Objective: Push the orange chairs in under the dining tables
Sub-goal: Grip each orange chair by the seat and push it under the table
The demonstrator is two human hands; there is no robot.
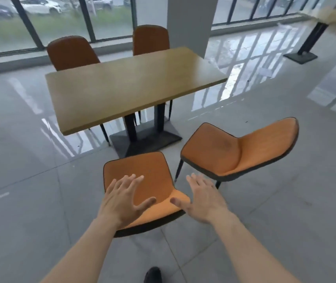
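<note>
Two orange chairs stand pulled out on the near side of a wooden dining table [134, 84]. The nearer chair [154, 174] is right in front of me, its backrest toward me. My left hand [123, 200] hovers with spread fingers over the left part of that backrest. My right hand [201, 198], fingers also spread, is by the backrest's right edge, thumb near the chair. Whether either hand touches the chair is unclear. The second chair [236, 148] stands to the right, turned sideways. Two more orange chairs [71, 51] [150, 38] sit tucked in at the table's far side.
The table rests on a black pedestal base [146, 139]. A white pillar [191, 23] rises behind it, with floor-to-ceiling windows beyond. Another table on a black post [310, 37] stands at the far right. Glossy grey floor tiles lie all around. My shoe [152, 275] shows at the bottom.
</note>
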